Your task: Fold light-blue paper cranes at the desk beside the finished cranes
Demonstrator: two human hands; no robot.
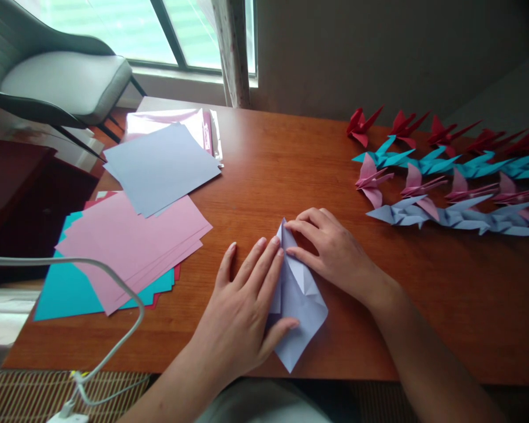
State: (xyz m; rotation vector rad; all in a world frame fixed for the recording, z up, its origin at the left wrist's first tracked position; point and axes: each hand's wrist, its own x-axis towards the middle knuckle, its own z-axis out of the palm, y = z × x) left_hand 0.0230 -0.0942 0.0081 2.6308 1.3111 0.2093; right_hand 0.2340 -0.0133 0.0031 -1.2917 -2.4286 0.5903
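A partly folded pale lavender sheet of origami paper [302, 320] lies on the table near its front edge, one corner pointing away from me and one toward me. My left hand [247, 299] rests flat over its left side, fingers stretched out and thumb apart, covering part of the folds. At the upper right edge of the paper, my right hand [330, 249] has its thumb and fingers bent together, pinching a folded flap close to the far tip.
Left on the wooden table [264, 170] are lavender sheets [163, 167], pink sheets [132, 241] and blue sheets [70, 291]. A plastic packet [167, 120] lies behind. Rows of red [359, 126], blue [388, 154], pink [372, 179] and lavender paper cranes [397, 212] stand right. A white cable [119, 279] loops at left.
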